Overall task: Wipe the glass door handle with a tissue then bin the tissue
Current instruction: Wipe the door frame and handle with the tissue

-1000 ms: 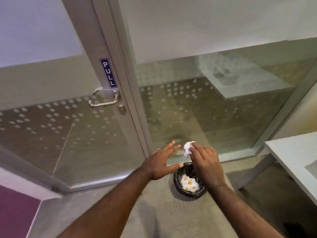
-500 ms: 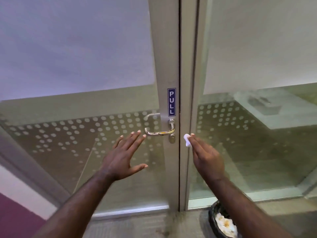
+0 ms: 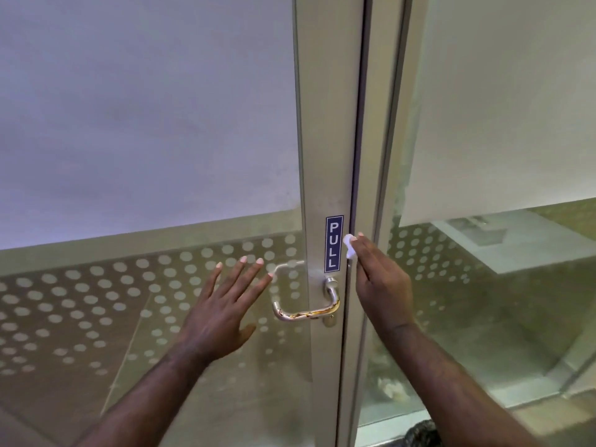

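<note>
The right hand [image 3: 382,285] is pinching a small crumpled white tissue [image 3: 349,246] at its fingertips, fingers held together and extended upward. The tissue is sitting just beside the right edge of the blue vertical "PULL" sticker [image 3: 333,243], over the dark seam between the door leaf and the fixed frame. It is lying above the curved polished metal lever handle [image 3: 306,309] and is not touching it; the hand is hanging to the right of the handle's mounting point.

The left hand [image 3: 222,312] is holding nothing, with fingers spread wide and palm facing the glass, positioned left of the handle. Whether the palm is contacting the glass cannot be told. The index fingertip is lying near the handle's upper reflection in the pane.

The handle is showing orange-brown streaks along its lower bar. It is mounted on the pale grey aluminium door stile [image 3: 325,124], which is running vertically through the centre of the view. The glass door panel [image 3: 96,301] to the left is carrying a frosted upper band and a pattern of pale dots below. A dark rounded object, partly visible [image 3: 422,433], is showing at the bottom edge, right of the stile
</note>
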